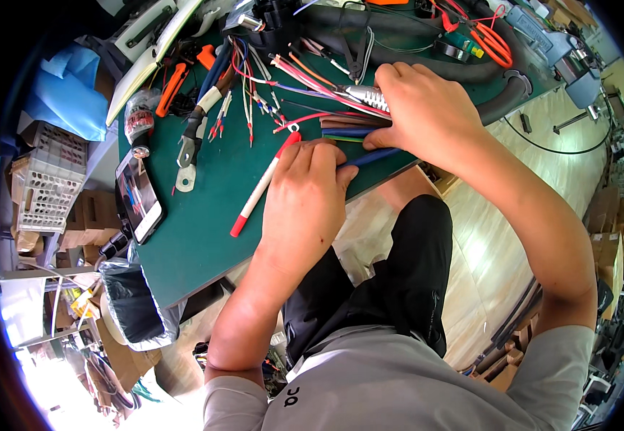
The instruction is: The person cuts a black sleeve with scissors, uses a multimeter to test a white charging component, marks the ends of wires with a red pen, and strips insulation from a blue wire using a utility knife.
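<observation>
My left hand (301, 197) is closed at the table's front edge, its thumb and fingers pinched at the end of a blue cable (378, 156). A white marker with red ends (260, 187) lies beside and partly under that hand, and a small white ring (293, 128) is just past its fingers. My right hand (427, 100) curls over a silver ribbed tool (364, 94), whose kind I cannot make out. Its thumb presses near brown cables (342, 122), and pink wires (315, 82) run in under its fingers. The palms hide what lies beneath.
On the green table (197, 237) lie a phone (139, 197), a bottle (139, 122), a cable with a metal lug (185, 176), an orange cutter knife (173, 88) and orange-handled scissors (492, 43). Thick black tubing (427, 61) curves behind. A lined bin (132, 298) stands below left.
</observation>
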`<state>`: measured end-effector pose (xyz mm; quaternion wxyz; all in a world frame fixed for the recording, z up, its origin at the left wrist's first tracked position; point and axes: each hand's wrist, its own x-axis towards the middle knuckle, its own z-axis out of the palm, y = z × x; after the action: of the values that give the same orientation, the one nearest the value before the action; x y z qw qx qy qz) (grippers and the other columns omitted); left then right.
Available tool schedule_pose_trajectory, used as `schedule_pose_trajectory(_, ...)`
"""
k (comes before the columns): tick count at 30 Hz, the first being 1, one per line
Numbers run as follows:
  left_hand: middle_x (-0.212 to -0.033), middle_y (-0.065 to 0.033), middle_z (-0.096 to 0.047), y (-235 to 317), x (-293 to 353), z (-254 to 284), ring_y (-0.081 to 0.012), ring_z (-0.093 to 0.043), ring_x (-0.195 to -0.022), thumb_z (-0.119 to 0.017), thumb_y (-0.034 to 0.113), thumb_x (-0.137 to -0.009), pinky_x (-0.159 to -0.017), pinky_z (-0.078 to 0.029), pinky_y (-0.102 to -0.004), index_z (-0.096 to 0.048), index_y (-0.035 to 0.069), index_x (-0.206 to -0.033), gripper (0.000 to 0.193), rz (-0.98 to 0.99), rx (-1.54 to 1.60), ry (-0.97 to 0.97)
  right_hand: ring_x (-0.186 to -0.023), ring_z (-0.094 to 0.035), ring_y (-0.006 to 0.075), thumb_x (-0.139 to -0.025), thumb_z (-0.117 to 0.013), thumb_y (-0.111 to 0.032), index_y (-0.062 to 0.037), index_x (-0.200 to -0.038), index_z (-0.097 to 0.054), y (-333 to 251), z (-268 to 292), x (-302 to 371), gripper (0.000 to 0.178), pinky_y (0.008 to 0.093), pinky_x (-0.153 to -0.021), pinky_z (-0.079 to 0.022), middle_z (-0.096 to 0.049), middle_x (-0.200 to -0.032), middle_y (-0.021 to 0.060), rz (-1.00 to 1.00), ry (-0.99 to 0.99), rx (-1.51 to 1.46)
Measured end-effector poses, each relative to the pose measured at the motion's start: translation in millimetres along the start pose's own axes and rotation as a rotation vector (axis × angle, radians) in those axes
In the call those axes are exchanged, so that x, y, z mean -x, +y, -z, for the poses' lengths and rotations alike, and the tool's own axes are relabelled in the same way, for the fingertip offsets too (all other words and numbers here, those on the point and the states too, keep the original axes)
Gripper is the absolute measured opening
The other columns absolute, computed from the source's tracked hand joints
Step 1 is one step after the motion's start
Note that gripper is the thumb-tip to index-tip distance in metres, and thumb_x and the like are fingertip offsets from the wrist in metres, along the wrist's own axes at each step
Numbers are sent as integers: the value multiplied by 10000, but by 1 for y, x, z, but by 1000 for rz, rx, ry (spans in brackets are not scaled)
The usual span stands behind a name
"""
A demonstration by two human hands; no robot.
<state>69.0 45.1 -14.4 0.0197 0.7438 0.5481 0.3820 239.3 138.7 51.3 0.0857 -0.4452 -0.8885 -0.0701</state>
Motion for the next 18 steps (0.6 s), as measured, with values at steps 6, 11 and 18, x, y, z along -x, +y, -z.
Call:
schedule_pose_trajectory(6, -991, -84, -627, 22, 20, -4, -316, -552, -920, -783, 67, -770, -850, -424, -427, -590, 46, -907, 238, 52, -123, -8, -971, -677, 288, -690, -878, -359, 0, -1004, -592, -6, -15, 1, 556, 377, -765, -597, -677, -975, 126, 0, 153, 31)
schedule_pose_trajectory(11, -996, -62, -611, 37, 32, -16, -287, -522, -887, -796, 81, -755, -792, -384, -406, -573, 69, -910, 272, 27, -136, 68, -946, -679, 281, -673, -879, -366, -13, -965, -576, -8, -24, -6, 550, 363, -755, -591, -674, -954, 121, -59, 244, 37)
schedule_pose_trajectory(18, -1014, -55, -646, 23, 32, -21, -278, -559, -890, -808, 103, -767, -779, -403, -403, -581, 65, -918, 275, -29, -118, 167, -917, -678, 279, -667, -891, -347, -15, -977, -568, -8, -27, -5, 557, 353, -752, -580, -665, -931, 122, -62, 265, -1)
